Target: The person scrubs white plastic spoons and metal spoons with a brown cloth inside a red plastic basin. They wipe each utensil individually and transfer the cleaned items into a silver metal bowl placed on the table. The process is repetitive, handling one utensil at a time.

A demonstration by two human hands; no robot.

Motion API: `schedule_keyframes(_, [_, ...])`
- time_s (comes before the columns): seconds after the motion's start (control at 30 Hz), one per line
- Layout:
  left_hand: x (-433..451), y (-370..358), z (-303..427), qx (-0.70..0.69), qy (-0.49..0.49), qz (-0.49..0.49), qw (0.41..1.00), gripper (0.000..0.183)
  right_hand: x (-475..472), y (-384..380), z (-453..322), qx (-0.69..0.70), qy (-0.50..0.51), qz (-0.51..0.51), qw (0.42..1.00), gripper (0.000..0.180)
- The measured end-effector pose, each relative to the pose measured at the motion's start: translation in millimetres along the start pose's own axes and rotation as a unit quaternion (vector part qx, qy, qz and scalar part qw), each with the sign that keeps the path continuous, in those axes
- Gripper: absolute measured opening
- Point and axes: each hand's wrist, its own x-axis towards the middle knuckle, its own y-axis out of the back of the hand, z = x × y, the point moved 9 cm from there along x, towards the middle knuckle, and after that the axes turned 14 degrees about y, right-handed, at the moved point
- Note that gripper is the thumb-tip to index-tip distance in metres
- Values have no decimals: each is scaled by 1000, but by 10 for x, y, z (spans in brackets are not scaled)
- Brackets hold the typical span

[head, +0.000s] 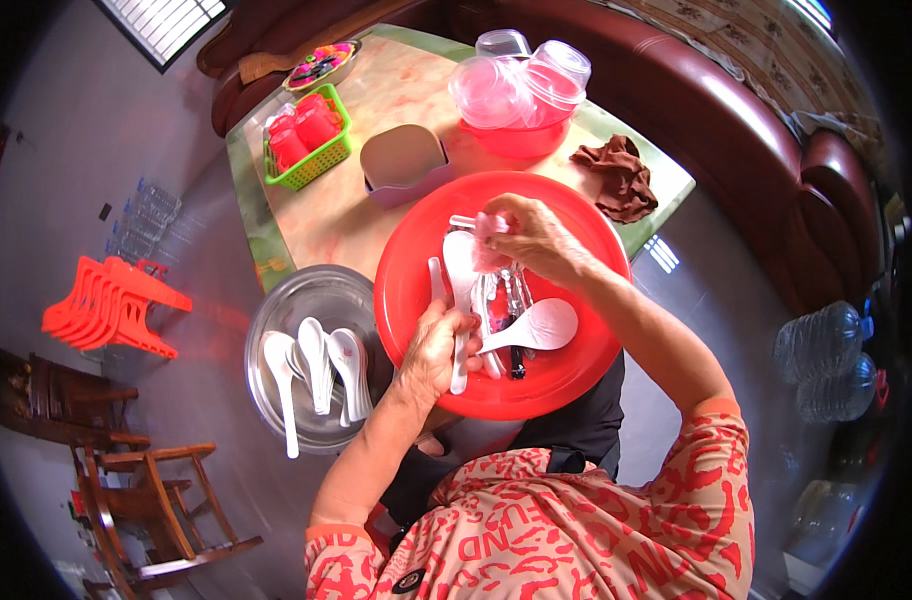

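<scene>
My left hand (435, 346) grips the handle of a white serving spoon (460, 259), its bowl pointing away from me. A crumpled pink cloth (489, 244) is pinched in the fingers of my right hand (535, 234), beside the bowl of that spoon. Both hands are over a red plastic basin (418, 217). Inside the basin, a white ladle (544, 325) lies to the right, among other utensils partly hidden by my hands. Left of the basin, a round metal tray (272, 304) carries several white soup spoons (351, 367) in nested stacks.
The marble-patterned table (317, 225) bears a green basket (317, 166) of red cups, a purple box (407, 191), a red tub (516, 140) with clear plastic containers, and a brown cloth (625, 180). Orange plastic stools (111, 307) stand left. A leather sofa (726, 112) curves behind.
</scene>
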Motion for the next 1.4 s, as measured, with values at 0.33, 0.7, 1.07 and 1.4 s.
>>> schedule_keyframes(0.33, [-41, -228, -56, 78, -39, -12, 996, 14, -103, -334, 170, -242, 193, 1, 951, 10])
schedule_keyframes(0.7, [-19, -290, -14, 100, -49, -41, 993, 36, -40, -187, 24, -379, 171, 83, 906, 14])
schedule_keyframes(1.07, [-1, -331, -44, 125, -61, -30, 990, 50, -188, -236, -72, -667, 168, 72, 723, 13])
schedule_keyframes(1.4, [41, -297, -5, 85, -63, -47, 993, 47, -235, -251, 74, -320, 156, -54, 933, 6])
